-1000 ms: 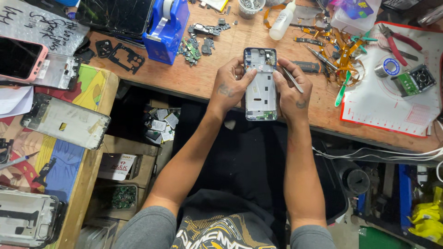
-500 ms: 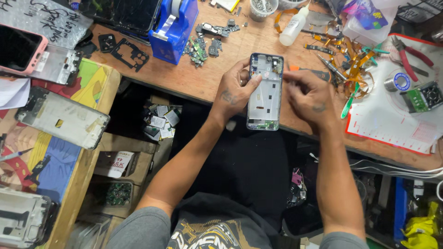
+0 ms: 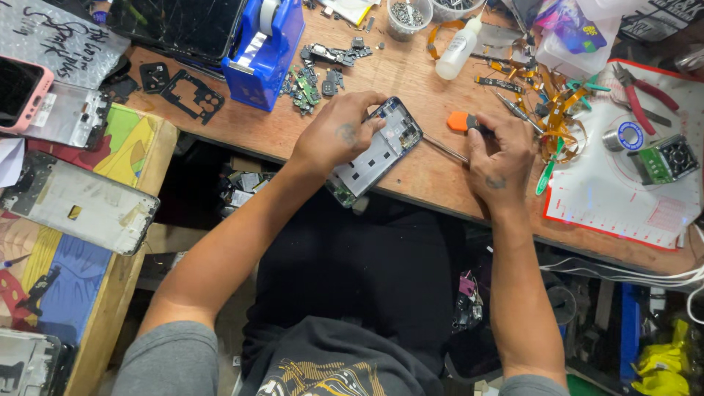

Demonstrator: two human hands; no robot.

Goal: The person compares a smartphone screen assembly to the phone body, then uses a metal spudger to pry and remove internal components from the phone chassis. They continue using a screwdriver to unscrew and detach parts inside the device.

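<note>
Here I see my left hand curled over the opened phone frame, fingers pressed on its upper end and pinning it against the wooden workbench. The frame lies tilted, its top end pointing up and to the right, its lower end hanging just past the bench's near edge. My right hand rests on the bench just right of the frame, fingers closed around a screwdriver with an orange handle; the thin metal shaft runs along the bench beside the frame's right edge. I cannot tell whether the tip touches the frame.

Behind the frame stands a blue tape dispenser, with small circuit parts scattered between it and my left hand. A white squeeze bottle lies further back. To the right sits a white work mat with a red border, carrying red-handled pliers and a roll of solder wire. Orange flex cables lie heaped just beyond my right hand.
</note>
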